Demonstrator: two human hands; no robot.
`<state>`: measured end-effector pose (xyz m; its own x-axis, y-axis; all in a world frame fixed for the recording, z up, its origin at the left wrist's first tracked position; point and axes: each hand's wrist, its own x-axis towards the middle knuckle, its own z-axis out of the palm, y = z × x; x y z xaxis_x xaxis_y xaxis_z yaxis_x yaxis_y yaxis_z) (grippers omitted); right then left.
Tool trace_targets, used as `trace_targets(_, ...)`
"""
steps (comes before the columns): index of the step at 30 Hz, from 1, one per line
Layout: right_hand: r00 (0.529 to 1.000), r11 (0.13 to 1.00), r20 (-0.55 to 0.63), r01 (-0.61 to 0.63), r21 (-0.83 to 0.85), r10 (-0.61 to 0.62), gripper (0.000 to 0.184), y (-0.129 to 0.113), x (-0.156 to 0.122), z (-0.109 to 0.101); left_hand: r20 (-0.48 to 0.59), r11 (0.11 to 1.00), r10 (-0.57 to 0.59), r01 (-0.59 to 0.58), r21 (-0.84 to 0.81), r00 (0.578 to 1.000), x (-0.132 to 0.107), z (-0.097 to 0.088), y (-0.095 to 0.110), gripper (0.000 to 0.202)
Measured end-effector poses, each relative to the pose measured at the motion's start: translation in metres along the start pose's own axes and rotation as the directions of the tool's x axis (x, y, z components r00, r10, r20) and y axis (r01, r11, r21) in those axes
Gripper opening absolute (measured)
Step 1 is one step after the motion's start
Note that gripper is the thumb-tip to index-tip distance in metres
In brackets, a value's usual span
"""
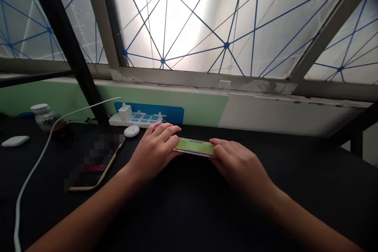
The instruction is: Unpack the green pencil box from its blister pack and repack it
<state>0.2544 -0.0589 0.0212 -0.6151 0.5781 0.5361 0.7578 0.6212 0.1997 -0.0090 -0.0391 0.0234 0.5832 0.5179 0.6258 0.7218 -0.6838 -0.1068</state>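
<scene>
Between my two hands is a flat, thin rectangular item (195, 147) with a green face and pale edges; its exact kind does not show. My left hand (158, 143) grips its left end, thumb and fingers closing around it. At the other end, my right hand (233, 157) has its fingers wrapped on the edge. The item sits low over the black tabletop (183, 208), and I cannot tell whether it touches it. My palms and lower fingers are partly hidden.
A white power strip (141, 120) with a plugged-in charger (125, 112) stands against the wall. A white cable (44, 153) curves along the left. Nearby are a round white case (131, 131), a beige-edged item partly blurred out (108, 169), a white-lidded jar (44, 117) and a white oval object (15, 141).
</scene>
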Motion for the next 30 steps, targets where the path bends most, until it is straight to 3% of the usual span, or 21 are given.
trace_targets(4, 0.988, 0.985, 0.116, 0.119, -0.123, -0.105, 0.017, -0.022, -0.001, 0.020, 0.246, 0.992, 0.107, -0.086, -0.095, 0.963, -0.003, 0.011, -0.003, 0.007)
trace_targets(8, 0.962, 0.994, 0.249, 0.110, 0.021, -0.112, 0.017, -0.016, -0.001, 0.024, 0.292, 0.980, 0.021, 0.039, -0.197, 0.956, -0.002, 0.015, -0.006, 0.027)
trace_targets(12, 0.945, 0.950, 0.314, -0.015, 0.312, -0.088, 0.020, 0.001, 0.004, 0.012, 0.215, 0.963, -0.091, 0.141, -0.228, 0.972, -0.006, 0.026, -0.016, 0.039)
trace_targets(14, 0.939, 0.911, 0.339, -0.094, 0.401, -0.052, 0.022, 0.009, 0.005, 0.010, 0.218, 0.961, -0.144, 0.189, -0.200, 0.965, -0.010, 0.034, -0.022, 0.058)
trace_targets(16, 0.934, 0.884, 0.357, -0.171, 0.435, 0.005, 0.025, 0.018, 0.005, 0.014, 0.278, 0.943, -0.209, 0.268, -0.195, 0.938, -0.014, 0.041, -0.027, 0.072)
trace_targets(19, 0.904, 0.868, 0.410, -0.299, 0.396, 0.124, 0.054, 0.034, 0.002, 0.027, 0.348, 0.914, -0.285, 0.362, -0.182, 0.893, -0.016, 0.043, -0.028, 0.080)
trace_targets(23, 0.886, 0.858, 0.433, -0.346, 0.379, 0.166, 0.077, 0.050, -0.001, 0.039, 0.299, 0.921, -0.319, 0.369, -0.124, 0.899, -0.014, 0.039, -0.020, 0.084)
trace_targets(26, 0.903, 0.859, 0.373, -0.355, 0.367, 0.214, 0.075, 0.052, 0.002, 0.037, 0.211, 0.950, -0.278, 0.301, -0.087, 0.937, -0.013, 0.036, -0.011, 0.082)
trace_targets(30, 0.948, 0.904, 0.178, -0.306, 0.298, 0.263, 0.066, 0.048, 0.008, 0.027, 0.093, 0.978, -0.208, 0.207, 0.014, 0.974, -0.011, 0.032, -0.001, 0.085)
